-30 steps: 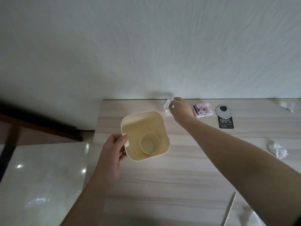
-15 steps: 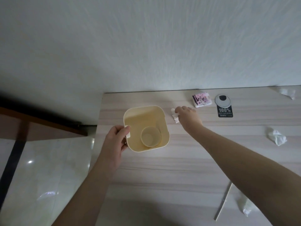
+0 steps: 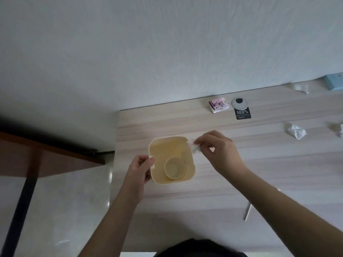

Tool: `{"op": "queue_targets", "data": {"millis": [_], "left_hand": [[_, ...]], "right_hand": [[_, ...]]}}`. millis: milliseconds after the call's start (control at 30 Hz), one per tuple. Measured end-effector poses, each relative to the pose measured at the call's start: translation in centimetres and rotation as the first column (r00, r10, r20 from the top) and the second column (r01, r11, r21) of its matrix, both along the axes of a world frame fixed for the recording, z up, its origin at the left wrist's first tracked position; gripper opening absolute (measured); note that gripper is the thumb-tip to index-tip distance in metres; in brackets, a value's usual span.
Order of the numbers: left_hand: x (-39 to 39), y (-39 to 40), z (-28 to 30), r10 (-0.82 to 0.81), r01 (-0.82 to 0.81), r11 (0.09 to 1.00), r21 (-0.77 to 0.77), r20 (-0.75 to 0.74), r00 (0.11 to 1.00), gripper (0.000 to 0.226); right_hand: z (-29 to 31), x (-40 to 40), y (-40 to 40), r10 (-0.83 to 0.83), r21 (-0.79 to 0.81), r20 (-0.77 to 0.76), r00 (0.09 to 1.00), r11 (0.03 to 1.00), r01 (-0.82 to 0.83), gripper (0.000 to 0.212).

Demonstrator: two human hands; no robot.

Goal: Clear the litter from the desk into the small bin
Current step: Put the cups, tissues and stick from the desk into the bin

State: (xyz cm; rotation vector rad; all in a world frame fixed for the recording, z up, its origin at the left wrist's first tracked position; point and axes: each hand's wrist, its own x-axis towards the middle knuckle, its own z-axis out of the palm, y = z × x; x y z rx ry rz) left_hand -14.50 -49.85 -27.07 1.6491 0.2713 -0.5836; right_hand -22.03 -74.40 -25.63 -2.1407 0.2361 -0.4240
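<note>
My right hand (image 3: pixel 220 153) pinches a small crumpled tissue (image 3: pixel 194 147) between thumb and fingertips, right at the rim of the small yellow bin (image 3: pixel 189 175), just off its near-right corner and not quite over the opening. On the far side of the bin from that pinch, my left hand (image 3: pixel 140 168) clamps the rim, thumb hooked over the edge, keeping the bin steady on the desk (image 3: pixel 204 201). Down inside the bin, below and left of the tissue, sits a paper cup (image 3: pixel 175 168), upright with its mouth facing me. To do this well, I think I should carry the pinch a little further over the opening before I let go (a wad this light could catch the rim and tumble back out), and release low. Out beyond my right hand, more litter waits: a crumpled tissue (image 3: pixel 296 131) well off to the right, another scrap (image 3: pixel 301 88) near the back edge, and a small pink packet (image 3: pixel 218 104) beside a round cable grommet (image 3: pixel 239 103). Nearer me, a thin stick (image 3: pixel 247 212) lies on the desk.
</note>
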Motion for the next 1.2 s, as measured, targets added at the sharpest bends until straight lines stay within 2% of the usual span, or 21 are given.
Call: {"op": "queue_targets", "data": {"millis": [100,167,233,367,500,567,733,900,1033,1200], "left_hand": [[-1.1,0.8,0.4,-0.034,0.034,0.999,-0.011,-0.011,0.999,0.021],[-1.9,1.3,0.7,-0.058,0.058,0.998,-0.04,-0.004,0.998,0.022],[-3.0,1.7,0.8,-0.09,0.09,0.993,-0.072,0.008,0.996,0.016],[-4.6,2.4,1.5,-0.142,0.146,0.981,-0.127,0.038,0.989,0.014],[-6.2,5.0,1.8,-0.184,0.192,0.964,-0.186,0.056,0.981,0.016],[-7.0,6.9,1.8,-0.183,0.186,0.96,-0.211,0.033,0.983,0.017],[-7.8,9.7,1.2,-0.17,0.166,0.959,-0.232,-0.001,0.985,0.017],[-7.9,9.7,0.4,-0.212,0.205,0.948,-0.246,-0.006,0.977,0.019],[-8.0,8.4,0.0,-0.269,0.254,0.931,-0.263,-0.022,0.963,0.016],[-8.3,6.0,-0.3,-0.333,0.313,0.91,-0.271,-0.03,0.942,0.013]], "right_hand": [[1.3,-2.0,3.9,0.099,0.065,-0.117,0.988,0.994,-0.092,0.019],[1.4,-2.6,6.4,0.168,0.087,-0.262,0.95,0.985,-0.15,0.028],[1.1,-3.1,8.8,0.182,0.062,-0.352,0.918,0.983,-0.171,0.037],[0.7,-3.5,12.2,0.118,-0.002,-0.414,0.902,0.991,-0.131,0.047],[0.9,-4.0,14.5,0.145,-0.161,-0.539,0.83,0.949,-0.27,0.06],[1.3,-4.9,15.9,0.154,-0.218,-0.53,0.834,0.925,-0.31,0.057],[4.0,-8.2,17.9,0.131,-0.308,-0.4,0.907,0.913,-0.267,0.038],[6.6,-12.1,16.4,-0.037,-0.452,-0.217,0.975,0.889,-0.067,0.023],[6.9,-15.1,13.0,-0.256,-0.486,-0.218,0.942,0.865,0.123,0.02],[6.1,-17.9,9.8,-0.441,-0.506,-0.28,0.853,0.823,0.26,0.027]]}}
